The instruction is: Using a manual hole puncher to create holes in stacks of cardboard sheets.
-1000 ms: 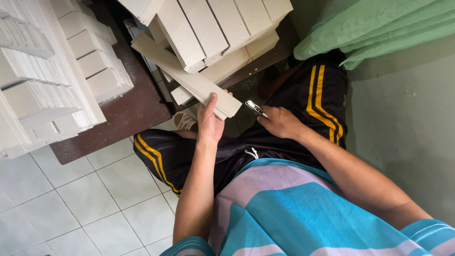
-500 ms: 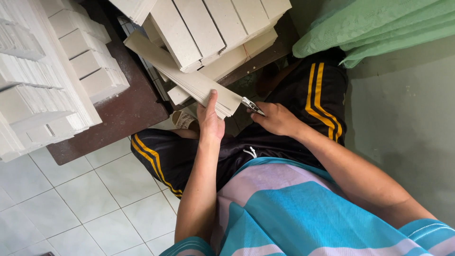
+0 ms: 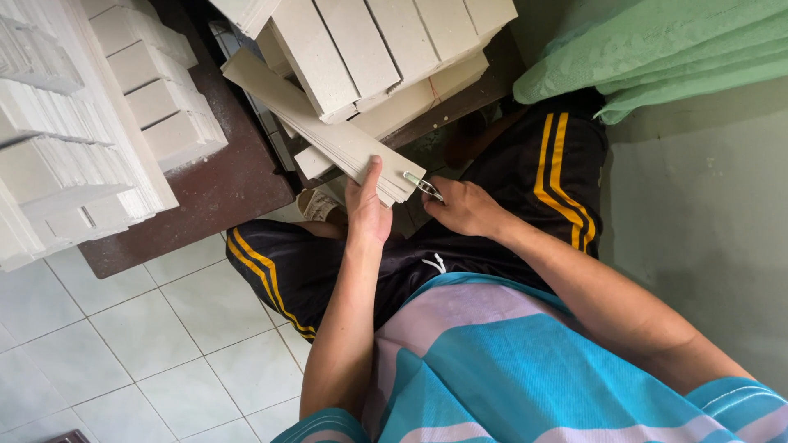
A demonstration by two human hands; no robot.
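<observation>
1. left hand [image 3: 367, 209] grips near end of a long stack of flat cardboard strips [image 3: 320, 131]; thumb lies on top face, other fingers hidden under, so pinching the stack.
2. stack's long axis runs diagonal, from upper left down to lower right, ending at the hands. far end pokes out from under the boxes, near end hangs free over the lap.
3. right hand [image 3: 464, 209] sits just right of the stack's near end, fingers closed round a small metal tool [image 3: 423, 186], prob. a cutter or clip w/ greenish handle; can't tell which. tool tip touching or just beside the stack's end corner, can't tell exactly.
4. so the stack end lies left + slightly up from right hand; both hands near it, left is on it.
5. above stack: pile of pale folded boxes [image 3: 369, 49] resting partly on top of it, limits lift at far end.
6. left side: more white box stacks [image 3: 82, 123] on a dark brown table [image 3: 222, 193], apart from hands.
7. upper right: green cloth [image 3: 657, 49], well apart.
8. below: person's black shorts w/ yellow stripes [image 3: 566, 172], striped shirt, white tile floor [image 3: 123, 353]. foot in sandal just below stack end.
</observation>
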